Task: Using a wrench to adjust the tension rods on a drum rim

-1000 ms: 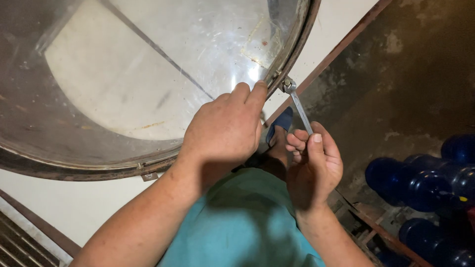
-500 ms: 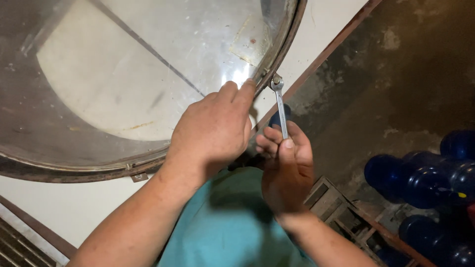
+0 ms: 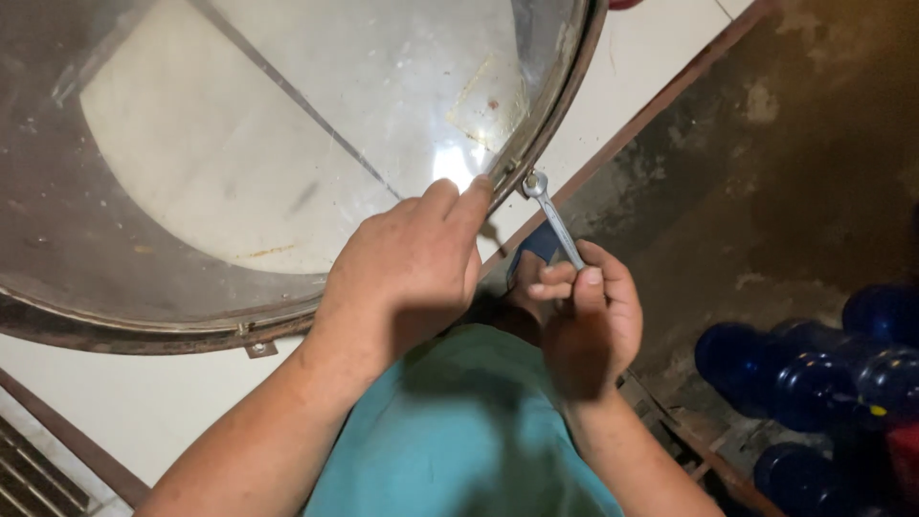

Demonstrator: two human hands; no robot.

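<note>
My right hand [image 3: 586, 318] grips a small metal wrench [image 3: 553, 215], whose ring end sits at a bolt on the rusty metal rim [image 3: 546, 129] of a large round transparent lid [image 3: 287, 144]. My left hand [image 3: 407, 268] rests on the lid's edge, fingertips pressing at the rim just left of the wrench head. A teal shirt [image 3: 459, 431] fills the bottom centre below both hands.
Several dark blue water bottles [image 3: 814, 373] lie at the lower right on a dirty dark floor [image 3: 766, 172]. A white tiled surface [image 3: 144, 402] runs under the lid, bordered by a brown metal strip [image 3: 651, 105]. A grate [image 3: 38, 479] shows at the bottom left.
The wrench handle and my right hand have swung slightly, from leaning right to pointing more up-left at the rim. My left hand stays on the lid's edge.
</note>
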